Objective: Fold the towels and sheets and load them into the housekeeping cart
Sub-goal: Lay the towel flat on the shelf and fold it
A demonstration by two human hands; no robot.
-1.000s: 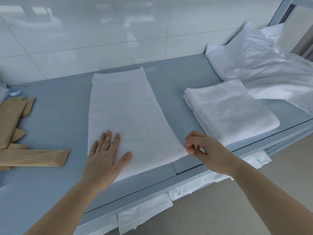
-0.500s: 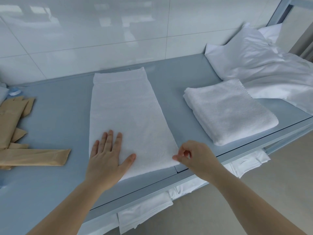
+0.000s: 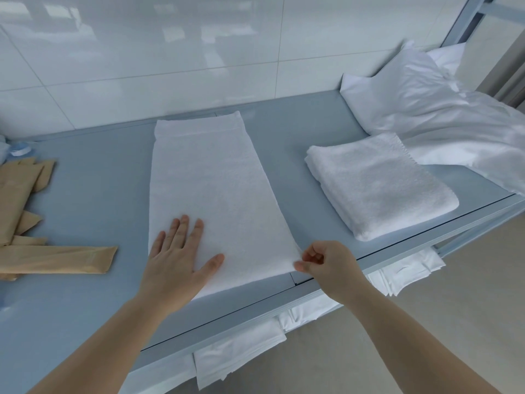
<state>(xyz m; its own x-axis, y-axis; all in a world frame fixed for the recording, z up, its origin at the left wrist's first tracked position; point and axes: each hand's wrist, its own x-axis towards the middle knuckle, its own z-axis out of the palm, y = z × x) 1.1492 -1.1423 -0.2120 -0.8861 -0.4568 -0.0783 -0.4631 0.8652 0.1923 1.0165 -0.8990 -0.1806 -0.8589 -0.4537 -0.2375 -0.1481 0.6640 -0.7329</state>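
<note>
A long white towel (image 3: 210, 189) lies flat as a narrow strip across the grey-blue cart top (image 3: 91, 189), running from the wall to the front edge. My left hand (image 3: 176, 260) rests flat on the towel's near left corner, fingers spread. My right hand (image 3: 326, 265) pinches the towel's near right corner between thumb and fingers. To the right sits a folded white towel (image 3: 380, 186). Crumpled white sheets (image 3: 443, 109) are heaped at the far right.
Brown paper packets (image 3: 51, 260) lie on the left of the top. Folded white linen (image 3: 238, 354) shows on the shelf below the front edge. A tiled wall (image 3: 170, 52) backs the cart; a metal frame (image 3: 460, 21) stands at the far right.
My right hand moved left and toward me along the towel's near edge and now pinches its right corner, which lies flatter. My left hand stayed pressed on the towel.
</note>
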